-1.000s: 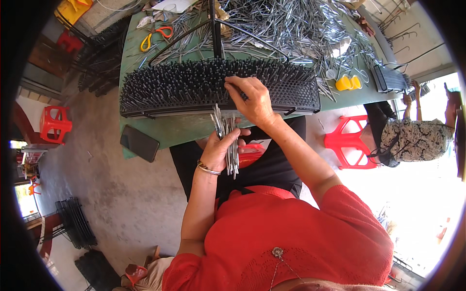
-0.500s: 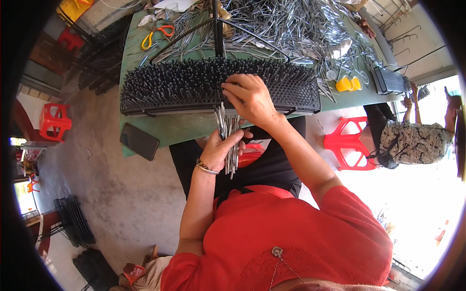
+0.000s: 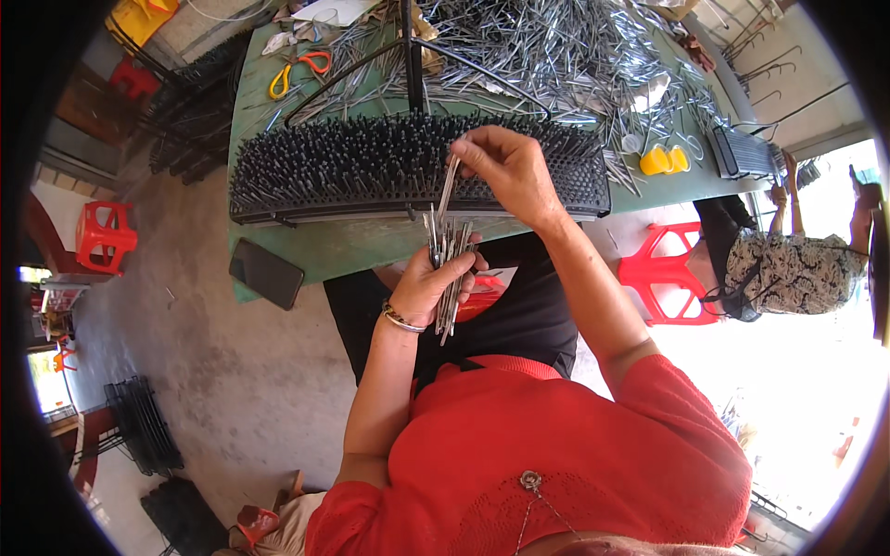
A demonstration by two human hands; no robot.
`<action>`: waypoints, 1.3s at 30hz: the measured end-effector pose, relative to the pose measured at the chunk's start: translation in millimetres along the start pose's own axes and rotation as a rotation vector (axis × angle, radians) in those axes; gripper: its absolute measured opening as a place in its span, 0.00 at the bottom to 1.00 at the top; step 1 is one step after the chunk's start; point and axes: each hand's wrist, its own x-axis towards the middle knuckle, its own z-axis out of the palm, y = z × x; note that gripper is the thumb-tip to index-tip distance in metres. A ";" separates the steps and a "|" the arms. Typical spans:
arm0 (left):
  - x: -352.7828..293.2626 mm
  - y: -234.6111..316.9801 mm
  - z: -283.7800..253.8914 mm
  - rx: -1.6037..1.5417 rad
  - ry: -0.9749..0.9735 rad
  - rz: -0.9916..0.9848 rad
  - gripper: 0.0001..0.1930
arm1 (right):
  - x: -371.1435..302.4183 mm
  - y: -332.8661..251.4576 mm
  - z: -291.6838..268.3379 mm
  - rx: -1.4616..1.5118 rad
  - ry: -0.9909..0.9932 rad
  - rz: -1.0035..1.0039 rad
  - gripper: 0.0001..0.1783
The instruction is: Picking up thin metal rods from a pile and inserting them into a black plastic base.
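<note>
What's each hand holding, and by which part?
Left hand: bundle of thin metal rods, gripped around its middle. Right hand: at least one similar rod, pinched near its upper end.

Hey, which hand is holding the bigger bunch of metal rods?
The left hand, the one with a bracelet at its wrist, gripping a thick bundle; the right hand pinches only one or two rods.

Left hand [image 3: 428,285] curled — right hand [image 3: 517,176] in pinch
</note>
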 end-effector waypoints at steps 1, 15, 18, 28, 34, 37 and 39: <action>0.3 -1.1 -0.4 -0.028 0.010 -0.014 0.18 | 1.6 -0.6 0.5 0.000 0.001 0.000 0.13; -0.7 -4.0 -3.1 -0.047 0.047 -0.048 0.18 | 8.4 19.5 7.5 -0.392 0.140 -0.432 0.08; -0.4 -4.1 -2.6 -0.048 0.053 -0.048 0.17 | 7.9 27.1 10.3 -0.346 0.116 -0.427 0.07; -0.4 -2.1 -1.0 -0.065 0.070 -0.077 0.16 | 0.2 33.9 16.2 -0.605 0.156 -0.628 0.10; 0.6 -3.7 -0.1 -0.035 0.079 -0.094 0.16 | -1.2 32.6 15.8 -0.665 0.114 -0.659 0.12; 0.5 -3.3 2.3 -0.009 0.076 -0.085 0.16 | -2.0 32.9 12.9 -0.669 0.147 -0.651 0.12; 0.6 -3.5 2.1 -0.007 0.076 -0.086 0.16 | -3.0 35.8 11.3 -0.675 0.141 -0.653 0.11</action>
